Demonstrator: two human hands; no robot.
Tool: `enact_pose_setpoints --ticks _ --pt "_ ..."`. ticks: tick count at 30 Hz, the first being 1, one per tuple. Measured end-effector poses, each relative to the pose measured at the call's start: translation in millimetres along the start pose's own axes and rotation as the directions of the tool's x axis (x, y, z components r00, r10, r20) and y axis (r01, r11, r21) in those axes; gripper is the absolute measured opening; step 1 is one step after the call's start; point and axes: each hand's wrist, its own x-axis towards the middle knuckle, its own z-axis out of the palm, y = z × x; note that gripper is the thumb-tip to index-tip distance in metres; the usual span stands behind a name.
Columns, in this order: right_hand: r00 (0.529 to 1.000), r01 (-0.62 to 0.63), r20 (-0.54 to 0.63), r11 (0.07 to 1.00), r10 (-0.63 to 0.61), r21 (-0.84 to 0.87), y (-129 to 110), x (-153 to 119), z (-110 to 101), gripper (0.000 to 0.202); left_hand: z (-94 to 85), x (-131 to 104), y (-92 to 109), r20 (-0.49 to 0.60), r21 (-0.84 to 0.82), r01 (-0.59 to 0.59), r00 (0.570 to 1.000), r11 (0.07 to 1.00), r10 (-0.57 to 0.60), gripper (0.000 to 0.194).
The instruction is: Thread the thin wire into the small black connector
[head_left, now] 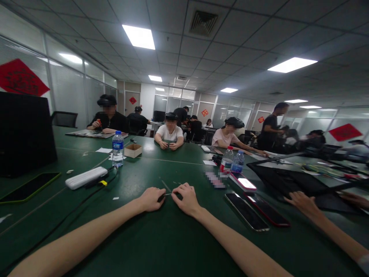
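Observation:
Low over the green table [184, 238], my left hand [152, 199] and my right hand [186, 198] face each other with fingers bent in a pinch. A thin pale strip [168, 194] spans the small gap between them, one end at each hand's fingertips. Its kind is too small to make out. Just beyond the fingers shows a faint thin line [165, 184], and I cannot tell whether it belongs to the strip or lies on the table.
To the left are a white power strip [86, 177], a black cable [86, 200], a phone [29, 187], a water bottle [118, 149] and a cardboard box [133, 151]. Phones [247, 211] and bottles [226, 161] stand right. A co-worker's hand [302, 203] touches a black panel [284, 181].

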Motion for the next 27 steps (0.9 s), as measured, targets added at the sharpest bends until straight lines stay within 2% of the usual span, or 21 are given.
enact_pose_setpoints --ticks 9,15,27 --pt "1.000 0.019 0.014 0.999 -0.020 0.050 -3 -1 -6 0.020 0.9 1 0 0.007 -0.008 0.020 1.000 1.000 -0.020 0.018" --pt "0.974 0.197 0.103 0.979 -0.201 0.048 -16 -3 -9 0.020 1.4 3 -1 0.028 -0.018 0.047 0.999 0.999 -0.047 0.018" --pt "0.998 0.010 0.059 1.000 -0.010 0.007 -13 -1 -2 0.021 2.3 2 -2 0.029 -0.024 0.047 0.999 0.999 -0.046 0.017"
